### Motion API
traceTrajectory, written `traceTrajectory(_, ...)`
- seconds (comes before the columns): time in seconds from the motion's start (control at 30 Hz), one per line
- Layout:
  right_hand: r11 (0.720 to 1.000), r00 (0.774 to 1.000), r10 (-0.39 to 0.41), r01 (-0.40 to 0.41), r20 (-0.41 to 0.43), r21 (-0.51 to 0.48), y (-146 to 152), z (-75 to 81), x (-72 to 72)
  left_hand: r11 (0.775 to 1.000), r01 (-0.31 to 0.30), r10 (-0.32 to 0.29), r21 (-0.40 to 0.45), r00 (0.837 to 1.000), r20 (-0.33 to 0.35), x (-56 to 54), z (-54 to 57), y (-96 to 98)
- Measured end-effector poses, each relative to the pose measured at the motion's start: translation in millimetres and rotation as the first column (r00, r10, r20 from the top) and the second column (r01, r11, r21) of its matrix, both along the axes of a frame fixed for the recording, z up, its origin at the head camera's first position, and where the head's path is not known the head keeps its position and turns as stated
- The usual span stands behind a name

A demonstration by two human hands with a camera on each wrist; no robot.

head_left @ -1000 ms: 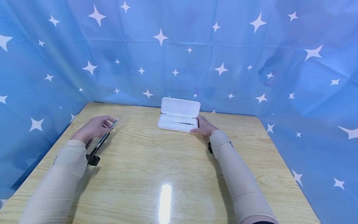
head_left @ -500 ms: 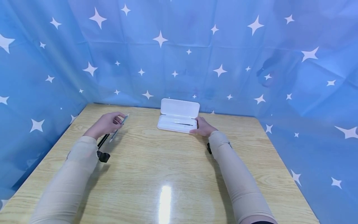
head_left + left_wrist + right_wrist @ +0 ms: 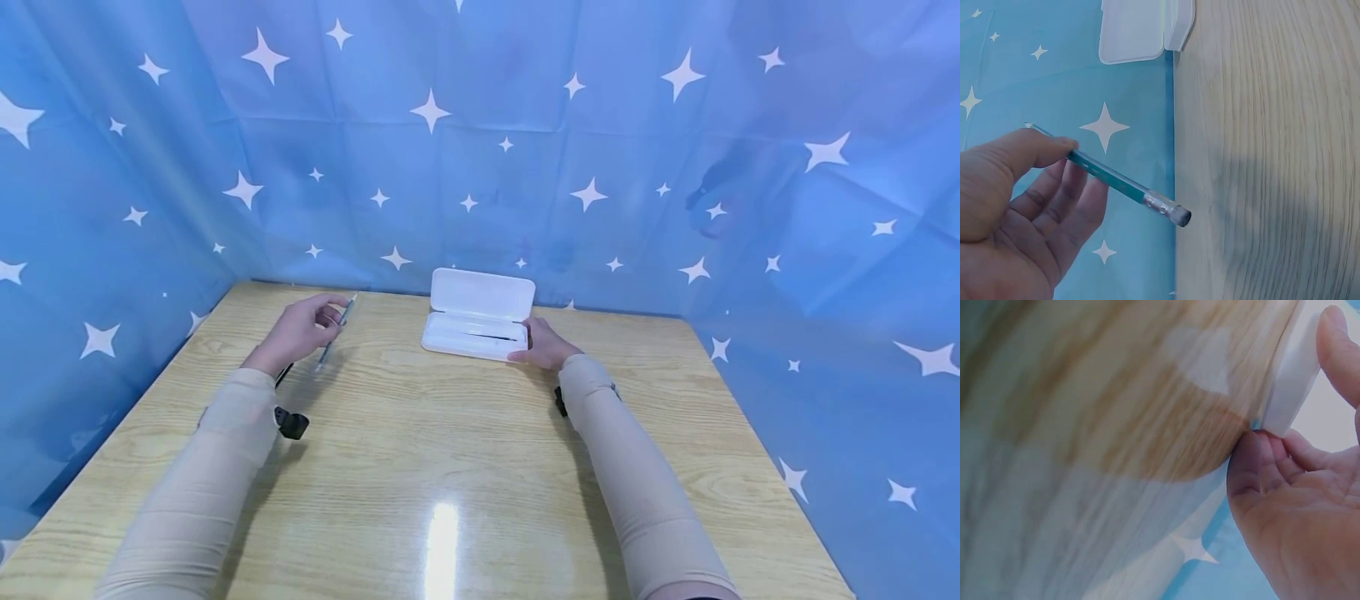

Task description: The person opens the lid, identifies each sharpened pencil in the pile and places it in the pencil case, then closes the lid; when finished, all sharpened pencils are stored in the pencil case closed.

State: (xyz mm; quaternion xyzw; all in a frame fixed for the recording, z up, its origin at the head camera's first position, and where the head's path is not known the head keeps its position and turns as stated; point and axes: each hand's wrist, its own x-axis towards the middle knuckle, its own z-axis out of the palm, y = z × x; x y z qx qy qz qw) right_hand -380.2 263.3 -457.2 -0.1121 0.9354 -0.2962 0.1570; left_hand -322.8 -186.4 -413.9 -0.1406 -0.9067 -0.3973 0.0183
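A green pencil (image 3: 1110,176) with a metal band and a grey eraser is pinched between the thumb and fingers of my left hand (image 3: 300,329). It is held tilted above the table at the left, eraser end lower in the head view. At the back middle stands a white pencil case (image 3: 450,337), its lid (image 3: 482,292) raised. One thin dark stick-like item (image 3: 491,337) lies inside it. My right hand (image 3: 549,343) grips the right end of the case, thumb at the front and fingers behind. In the right wrist view, the case's end (image 3: 1291,375) sits between thumb and fingers.
A dark stick (image 3: 283,375) shows partly behind the left wrist, mostly hidden by the arm. The wooden table (image 3: 390,467) ends at a blue star-patterned curtain (image 3: 480,167) at the back and sides.
My left hand has moved right and slightly back with the pencil, away from the dark sticks at the left. The right hand and the case have stayed in place.
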Motion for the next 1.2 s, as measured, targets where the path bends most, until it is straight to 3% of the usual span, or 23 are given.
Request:
traceTrajectory(0.4, 1.0, 1.0, -0.001, 0.001, 0.009, 0.028, 1.1, -2.8, -2.4, 0.994, -0.059, 0.07, 0.091, 0.99, -0.123, -7.3, -4.5, 17.0)
traceTrajectory(0.87, 0.999, 1.0, 0.007, -0.008, 0.014, 0.031, 2.7, -0.6, -1.4, 0.988, -0.041, 0.067, 0.151, 0.983, -0.171, -19.3, -9.0, 43.0)
traceTrajectory(1.2, 1.0, 1.0, -0.003, 0.002, 0.026, 0.023, 0.7, -2.3, -4.9, 0.978, -0.006, 0.057, 0.207, 0.968, -0.244, -24.9, -13.4, 54.3)
